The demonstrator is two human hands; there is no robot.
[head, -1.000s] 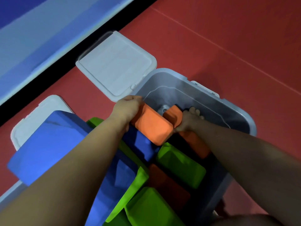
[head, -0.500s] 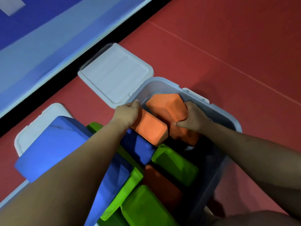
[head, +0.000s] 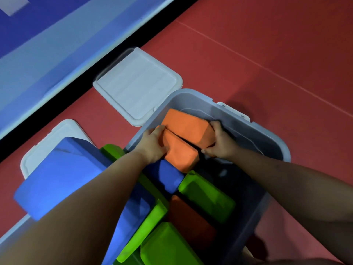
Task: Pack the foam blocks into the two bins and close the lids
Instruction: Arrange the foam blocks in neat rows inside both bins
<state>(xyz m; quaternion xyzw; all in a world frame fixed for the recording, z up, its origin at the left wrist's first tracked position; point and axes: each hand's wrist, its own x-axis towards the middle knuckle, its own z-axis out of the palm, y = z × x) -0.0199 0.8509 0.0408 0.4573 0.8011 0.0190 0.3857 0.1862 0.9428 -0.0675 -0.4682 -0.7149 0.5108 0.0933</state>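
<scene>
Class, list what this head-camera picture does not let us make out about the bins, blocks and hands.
- Head view: floor of the grey bin, covered by foam blocks.
- Second bin: hidden under the big blue block and the left forearm.
- Left hand and right hand fingertips: tucked behind the orange blocks.
- Front green block: cut off by the bottom edge.

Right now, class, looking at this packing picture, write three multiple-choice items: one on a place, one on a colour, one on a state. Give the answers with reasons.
1. Where does the far bin's lid lie?
A. shut on the bin
B. flipped open on the red floor
C. inside the bin

2. What colour are the two blocks the hands grip?
A. orange
B. blue
C. green

3. What is the right hand doing?
A. hanging idle
B. pressing the lid
C. gripping a block

Answers: 1 B, the lid rests flat outside the grey bin. 2 A, the left hand and right hand each hold an orange block. 3 C, its fingers curl round the block's edge.
</scene>
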